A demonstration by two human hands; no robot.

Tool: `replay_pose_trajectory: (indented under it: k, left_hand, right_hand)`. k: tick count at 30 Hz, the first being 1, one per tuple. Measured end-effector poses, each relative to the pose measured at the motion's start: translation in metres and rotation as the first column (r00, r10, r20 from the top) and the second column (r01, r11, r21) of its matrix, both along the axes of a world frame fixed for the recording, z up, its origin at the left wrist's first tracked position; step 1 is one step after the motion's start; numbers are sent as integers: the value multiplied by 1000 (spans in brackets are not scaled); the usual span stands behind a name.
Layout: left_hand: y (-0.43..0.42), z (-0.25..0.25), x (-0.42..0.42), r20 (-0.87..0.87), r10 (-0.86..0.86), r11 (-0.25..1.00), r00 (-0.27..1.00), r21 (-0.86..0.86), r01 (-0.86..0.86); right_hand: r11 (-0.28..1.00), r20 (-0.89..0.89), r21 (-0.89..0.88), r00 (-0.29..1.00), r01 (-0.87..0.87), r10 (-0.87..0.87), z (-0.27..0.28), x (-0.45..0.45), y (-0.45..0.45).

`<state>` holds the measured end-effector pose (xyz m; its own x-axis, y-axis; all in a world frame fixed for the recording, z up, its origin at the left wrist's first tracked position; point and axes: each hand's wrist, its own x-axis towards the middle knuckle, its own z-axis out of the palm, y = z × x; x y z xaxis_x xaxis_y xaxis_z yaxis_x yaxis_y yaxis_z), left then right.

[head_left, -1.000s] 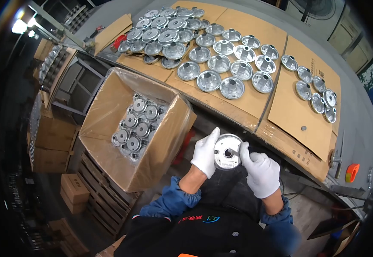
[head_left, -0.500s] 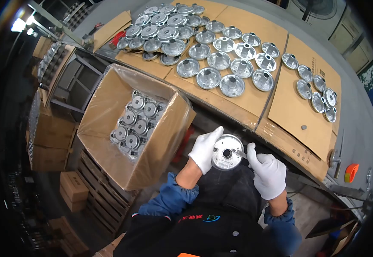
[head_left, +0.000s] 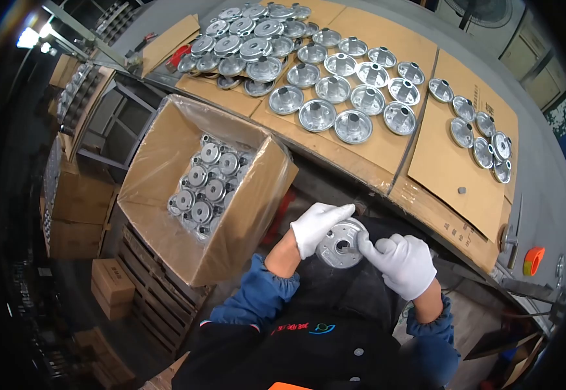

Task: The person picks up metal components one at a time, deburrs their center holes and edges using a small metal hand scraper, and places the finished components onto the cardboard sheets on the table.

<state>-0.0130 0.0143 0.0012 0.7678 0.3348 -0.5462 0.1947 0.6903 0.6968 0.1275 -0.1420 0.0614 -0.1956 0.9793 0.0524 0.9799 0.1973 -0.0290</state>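
My left hand (head_left: 315,229), in a white glove, grips a round cast-metal disc (head_left: 339,252) with a central hole by its left and upper edge. The disc is tilted above my lap. My right hand (head_left: 400,261), also gloved, is closed at the disc's right edge, its forefinger and thumb touching or very near it. A thin flat metal tool showed in this hand a moment ago; now the fingers mostly hide it.
On the cardboard-covered bench (head_left: 387,166) stand rows of metal discs (head_left: 353,126) and a stacked pile (head_left: 257,49). At left, a plastic-lined carton (head_left: 231,260) holds similar parts (head_left: 214,190). An orange tape roll (head_left: 533,261) lies at the bench's right end.
The disc has tilted and turned in my left hand, whose thumb now reaches further over the top. My right hand has come closer to the disc, and the tool has become mostly hidden.
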Motion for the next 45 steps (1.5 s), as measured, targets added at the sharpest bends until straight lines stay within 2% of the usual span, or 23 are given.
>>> replay_pose_trajectory:
  k: [2,4,8,11,13,17,20,21,23,24,25,26,28,30,32,35,39,41,42,44,45]
  left_hand:
    - [0,0,1,-22,-45,999,999,22,45]
    - [1,-1,-1,1,-136,988,991,67,136]
    - [0,1,-2,16,-117,993,993,19,117]
    - [-3,0,1,-6,-131,990,991,47,131]
    - [-2,-2,0,-41,-86,995,995,48,88]
    - [-1,-1,1,-7,-50,999,999,19,50]
    - [-6,-2,7,-1,28,995,1000,-100,-28]
    - [-3,-6,7,103,75,983,992,-174,-56]
    - [-1,-9,6,116,275,960,955,-80,-267]
    - [-2,-10,7,154,374,927,915,-18,-376]
    - [-3,-13,9,141,487,873,862,-70,-482]
    - [-5,-12,10,141,488,873,861,-68,-483]
    - [-9,2,12,99,630,776,770,-85,-625]
    - [-11,10,11,91,631,774,770,-15,-633]
    - [-12,11,11,89,603,778,793,152,-609]
    - [-14,7,11,115,591,767,799,229,-600]
    - [-16,4,14,122,636,753,762,121,-647]
    - [-18,6,12,122,581,760,805,274,-590]
    - [-19,7,13,121,580,761,806,274,-588]
    - [-21,7,16,96,627,763,773,122,-635]
    - [-22,7,16,95,626,764,774,122,-634]
  right_hand:
    - [1000,37,17,999,-16,16,0,1,0]
    - [999,-3,-9,999,-52,52,2,0,0]
    - [996,37,-38,996,-78,79,11,2,1]
    - [995,53,57,995,-86,83,3,4,4]
    - [997,7,-32,998,-66,66,1,2,3]
    - [998,8,-37,999,-49,49,2,3,3]
    - [997,-48,65,998,48,-45,-2,2,7]
    - [984,-179,93,974,154,-136,-6,2,5]
    - [920,-423,112,855,377,-299,-7,-3,3]
    - [920,-423,115,857,374,-296,-10,-4,1]
    - [890,-475,140,818,435,-325,-16,-4,0]
    - [854,-528,160,774,495,-350,-23,-5,-1]
    - [850,-534,158,768,502,-354,-29,-9,-1]
    - [852,-476,187,804,489,-356,-32,-15,0]
    - [854,-447,221,827,471,-341,-36,-17,2]
    - [855,-433,249,842,455,-322,-36,-22,6]
    - [869,-362,264,878,417,-312,-32,-28,10]
    - [883,-290,257,903,393,-318,-29,-31,11]
    - [882,-291,257,902,395,-320,-28,-31,12]
    - [886,-266,260,911,384,-316,-26,-30,15]
    - [886,-266,260,910,385,-317,-25,-29,16]
